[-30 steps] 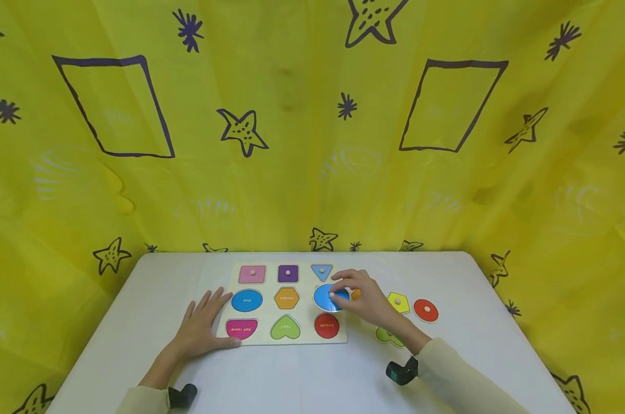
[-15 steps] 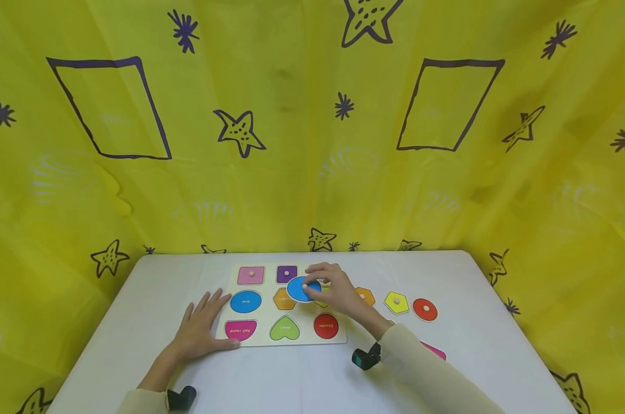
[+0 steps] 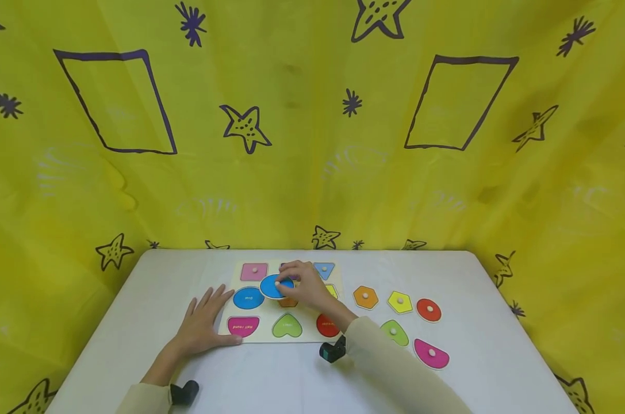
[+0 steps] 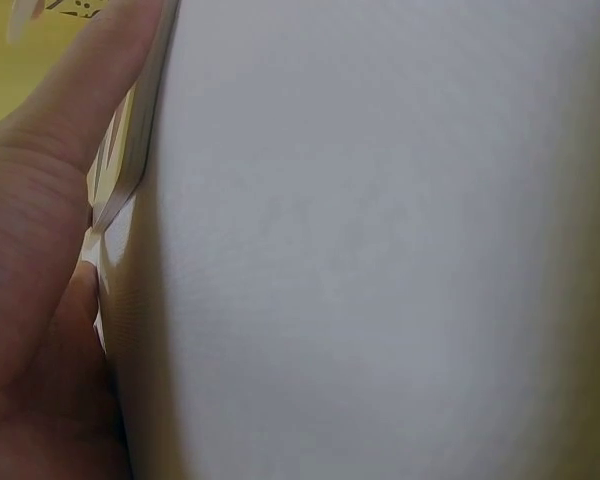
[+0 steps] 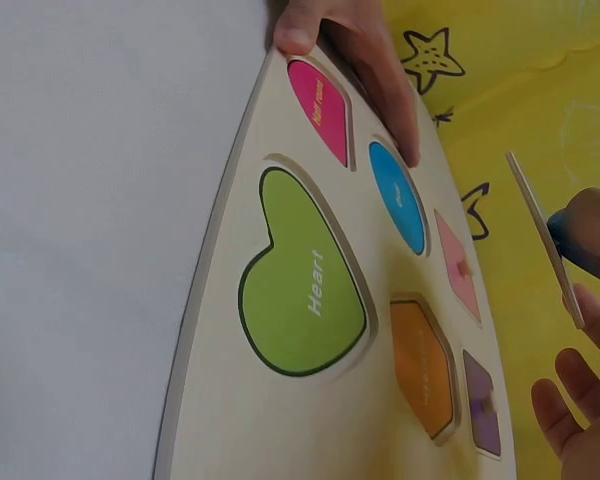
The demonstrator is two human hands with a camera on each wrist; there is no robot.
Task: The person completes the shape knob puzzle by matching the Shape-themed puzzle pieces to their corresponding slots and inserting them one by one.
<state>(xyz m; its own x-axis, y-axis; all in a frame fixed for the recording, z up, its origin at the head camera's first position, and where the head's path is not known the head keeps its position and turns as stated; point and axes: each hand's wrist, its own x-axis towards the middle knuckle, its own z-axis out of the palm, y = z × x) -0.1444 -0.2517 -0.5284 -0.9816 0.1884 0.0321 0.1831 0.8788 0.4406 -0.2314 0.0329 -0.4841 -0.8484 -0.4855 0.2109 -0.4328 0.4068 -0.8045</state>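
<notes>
The right hand [image 3: 306,286] pinches the knob [image 3: 278,284] of a blue oval piece [image 3: 268,288], holding it above the puzzle board [image 3: 265,332], right of the left hand [image 3: 203,326]. The left hand, fingers extended, touches the board's edge. Right of the right hand lie an orange piece [image 3: 365,298] and a yellow piece [image 3: 399,302].

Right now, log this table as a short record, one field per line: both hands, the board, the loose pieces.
Left hand: fingers spread, touching the board's left side
Right hand: pinching the blue oval by its knob
Blue oval: held above the board, not touching it
Pieces in their slots: pink rectangle, purple square, light blue triangle
Loose on the table: orange hexagon, yellow pentagon, red circle, green heart, magenta half circle
Partly hidden: the board's yellow slot, behind the right hand and arm
</notes>
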